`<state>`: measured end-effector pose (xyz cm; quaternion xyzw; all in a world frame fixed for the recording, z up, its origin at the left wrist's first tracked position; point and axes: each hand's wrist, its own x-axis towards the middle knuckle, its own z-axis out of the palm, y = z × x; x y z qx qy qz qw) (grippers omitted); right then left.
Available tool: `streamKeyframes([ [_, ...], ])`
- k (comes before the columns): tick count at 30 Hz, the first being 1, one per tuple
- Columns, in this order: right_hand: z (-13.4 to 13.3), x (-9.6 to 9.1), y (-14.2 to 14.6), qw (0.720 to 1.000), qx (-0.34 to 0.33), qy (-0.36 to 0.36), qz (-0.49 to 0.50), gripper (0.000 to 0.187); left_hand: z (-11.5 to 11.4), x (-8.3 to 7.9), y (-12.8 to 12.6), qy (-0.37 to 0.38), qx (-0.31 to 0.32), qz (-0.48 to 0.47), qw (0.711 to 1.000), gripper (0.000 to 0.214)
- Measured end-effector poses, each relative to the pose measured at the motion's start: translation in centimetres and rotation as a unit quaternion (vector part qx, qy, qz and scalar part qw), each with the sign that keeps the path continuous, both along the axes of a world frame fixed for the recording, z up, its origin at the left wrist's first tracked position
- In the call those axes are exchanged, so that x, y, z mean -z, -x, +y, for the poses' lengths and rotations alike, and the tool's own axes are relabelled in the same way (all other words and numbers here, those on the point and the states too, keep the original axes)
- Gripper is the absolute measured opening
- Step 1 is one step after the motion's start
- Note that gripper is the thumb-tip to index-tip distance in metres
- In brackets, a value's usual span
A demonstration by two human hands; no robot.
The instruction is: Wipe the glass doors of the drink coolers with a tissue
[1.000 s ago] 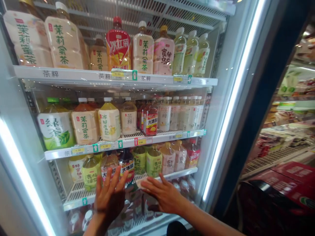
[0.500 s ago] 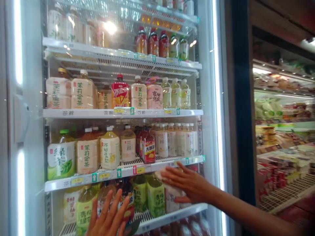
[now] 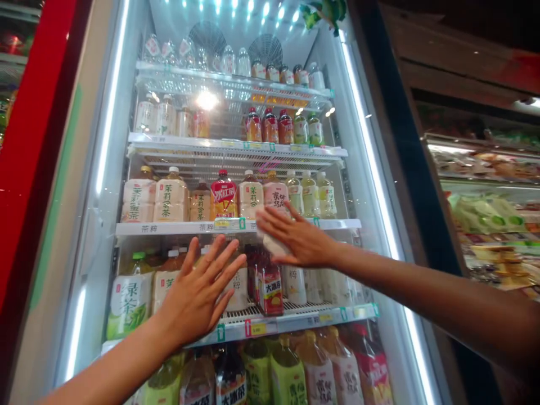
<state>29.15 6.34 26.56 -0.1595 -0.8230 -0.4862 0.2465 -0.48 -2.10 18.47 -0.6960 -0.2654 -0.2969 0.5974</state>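
Observation:
My left hand (image 3: 201,292) is open, fingers spread, held up at the glass door of a drinks fridge in front of the second-lowest visible shelf. My right hand (image 3: 301,239) lies flat with fingers extended over a white cloth (image 3: 273,245), which shows beneath the palm and fingertips against the glass. Behind the glass, near the right hand, stand a pink-labelled bottle (image 3: 276,194) and a dark red tea bottle (image 3: 270,287). A large green-capped bottle (image 3: 130,298) is left of my left hand. Whether the left palm touches the glass is hard to tell.
Bright light strips (image 3: 371,140) run down both sides of the fridge. White shelves (image 3: 169,228) hold rows of bottles. A red panel (image 3: 37,112) stands at the left, and an open chiller with packaged food (image 3: 485,216) is on the right. Green leaves (image 3: 323,14) hang at the top.
Both hands have moved up the glass, the right one with the cloth. The left forearm has come into view. My view has tilted up and back, showing the fridge's top.

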Motion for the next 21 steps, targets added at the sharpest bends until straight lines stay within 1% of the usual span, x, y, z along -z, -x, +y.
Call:
streamKeyframes([
  [1,0.2,-1.6,0.5,0.996,0.021,-0.018,0.079,0.091,0.2,-0.8,0.3,0.0,-0.005,-0.006,1.0,0.066],
  [2,0.3,-2.7,1.1,0.99,0.033,-0.031,0.131,0.091,0.4,-1.5,0.7,0.001,-0.011,-0.013,1.0,0.066],
  [3,0.4,-3.4,1.8,0.988,0.033,-0.039,0.143,0.091,0.6,-2.1,1.1,0.002,-0.017,-0.019,1.0,0.066],
  [4,0.3,-3.6,2.6,0.992,0.021,-0.042,0.113,0.093,0.8,-2.6,1.5,0.002,-0.023,-0.024,0.999,0.066],
  [6,0.1,-3.4,3.9,0.998,-0.02,-0.041,-0.033,0.097,1.0,-3.4,2.5,0.003,-0.028,-0.031,0.999,0.066],
  [7,0.0,-3.5,4.3,0.993,-0.037,-0.04,-0.108,0.097,1.1,-3.7,3.0,0.004,-0.029,-0.033,0.999,0.066],
  [8,0.0,-3.9,4.6,0.987,-0.043,-0.04,-0.15,0.095,1.2,-3.9,3.5,0.005,-0.029,-0.034,0.999,0.065],
  [9,0.1,-4.6,4.7,0.988,-0.037,-0.041,-0.145,0.092,1.2,-4.1,4.0,0.007,-0.03,-0.034,0.999,0.064],
  [10,0.2,-5.7,4.8,0.994,-0.022,-0.044,-0.097,0.089,1.3,-4.3,4.4,0.008,-0.033,-0.034,0.999,0.064],
  [11,0.3,-6.8,4.9,0.999,-0.002,-0.046,-0.019,0.086,1.3,-4.5,4.8,0.009,-0.037,-0.036,0.999,0.063],
  [12,0.3,-7.9,5.1,0.996,0.016,-0.047,0.069,0.086,1.4,-4.8,5.1,0.008,-0.042,-0.041,0.998,0.063],
  [13,0.4,-8.7,5.4,0.989,0.027,-0.049,0.135,0.086,1.6,-5.1,5.3,0.005,-0.046,-0.049,0.998,0.063],
  [14,0.3,-9.1,5.9,0.986,0.029,-0.053,0.154,0.087,1.7,-5.5,5.5,0.002,-0.048,-0.061,0.997,0.063],
  [15,0.1,-9.1,6.4,0.99,0.021,-0.058,0.125,0.089,1.9,-5.9,5.6,0.0,-0.049,-0.074,0.996,0.063],
  [17,-0.2,-8.6,7.4,0.997,-0.006,-0.067,-0.022,0.093,2.3,-6.7,5.7,0.001,-0.046,-0.1,0.994,0.062],
  [18,-0.4,-8.4,7.8,0.993,-0.016,-0.069,-0.095,0.093,2.4,-7.0,5.7,0.004,-0.045,-0.111,0.993,0.062],
  [19,-0.4,-8.5,8.0,0.989,-0.018,-0.069,-0.133,0.092,2.6,-7.2,5.6,0.006,-0.045,-0.12,0.992,0.061],
  [20,-0.4,-9.0,8.1,0.99,-0.011,-0.069,-0.125,0.091,2.6,-7.4,5.6,0.008,-0.047,-0.126,0.991,0.061],
  [21,-0.4,-9.8,8.1,0.995,0.003,-0.067,-0.076,0.089,2.6,-7.6,5.5,0.009,-0.048,-0.13,0.99,0.06],
])
